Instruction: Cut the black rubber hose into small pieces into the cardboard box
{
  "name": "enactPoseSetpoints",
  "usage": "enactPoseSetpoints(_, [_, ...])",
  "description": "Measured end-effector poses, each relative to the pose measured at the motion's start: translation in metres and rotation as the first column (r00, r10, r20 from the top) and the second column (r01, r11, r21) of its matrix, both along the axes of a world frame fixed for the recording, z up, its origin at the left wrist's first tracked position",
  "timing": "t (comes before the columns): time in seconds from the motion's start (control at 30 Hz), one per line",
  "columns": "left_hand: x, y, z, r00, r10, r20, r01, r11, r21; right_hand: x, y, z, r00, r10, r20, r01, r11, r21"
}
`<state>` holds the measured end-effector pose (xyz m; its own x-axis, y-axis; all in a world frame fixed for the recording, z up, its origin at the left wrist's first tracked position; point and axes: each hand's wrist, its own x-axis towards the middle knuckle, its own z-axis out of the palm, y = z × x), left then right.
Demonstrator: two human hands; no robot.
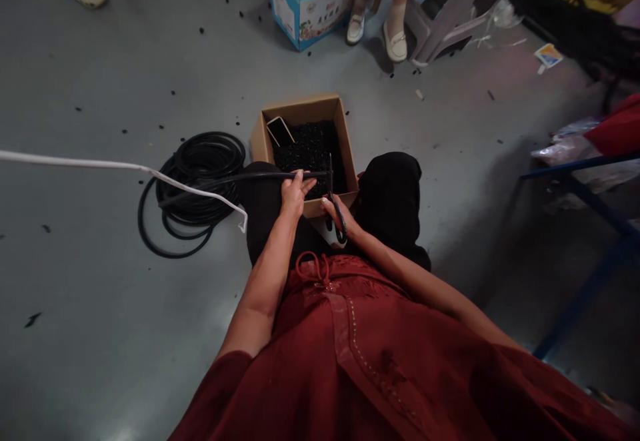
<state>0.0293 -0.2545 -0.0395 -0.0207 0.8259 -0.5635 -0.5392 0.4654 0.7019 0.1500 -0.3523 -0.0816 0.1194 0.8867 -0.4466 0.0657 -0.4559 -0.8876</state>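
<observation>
Between my knees stands a cardboard box [346,148] partly filled with small black pieces [305,144]. My left hand [296,191] is closed around a black ribbed hose [265,176], whose end reaches over the box. In my right hand [343,213] is a pair of scissors [331,184], its blades pointing away from me at the hose's free end. Whether the blades touch the hose is too small to tell. The hose runs left across my thigh towards a loose black coil [200,168] on the floor.
A phone-like dark rectangle [281,132] leans inside the box. A white cord [125,165] hangs across the left. Ahead are a blue-and-white carton [315,11], a person's shoes [395,42] and a plastic stool [433,18]. A blue metal frame [595,204] stands right. Black scraps dot the floor.
</observation>
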Motion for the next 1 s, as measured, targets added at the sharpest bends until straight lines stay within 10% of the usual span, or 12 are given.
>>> enactPoseSetpoints(1.0, [0.001,0.001,-0.005,0.999,-0.004,-0.038,0.003,0.999,-0.033,0.004,0.005,0.008,0.999,-0.030,-0.022,0.029,0.998,-0.055])
